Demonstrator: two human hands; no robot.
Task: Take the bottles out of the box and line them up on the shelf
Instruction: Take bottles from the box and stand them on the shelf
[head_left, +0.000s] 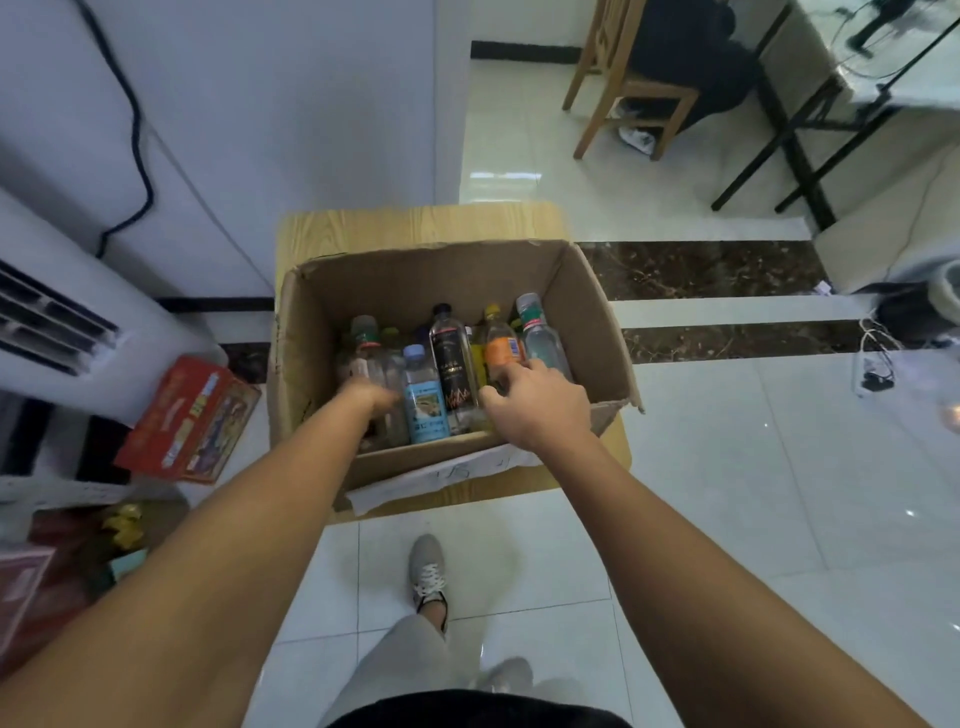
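Early stage, I'd judge. One wooden table (415, 221) carries one cardboard box (587, 312), and the box is still loaded. No shelf in frame, so no placed bottles to confirm and the whole line-up remains. Both hands are in the box. Left hand (371, 395) is down among the clear bottles at the left side, motion-blurred, so I can't tell its finger state. Right hand (535, 405) has curled fingers, thumb and index either side of the orange-label bottle (501, 345); gripping or only touching, can't tell. Bottles stand upright, at least six countable: one black-label bottle (452, 358), one blue-label bottle (423, 397), one orange, about three clear. More are partly hidden behind.
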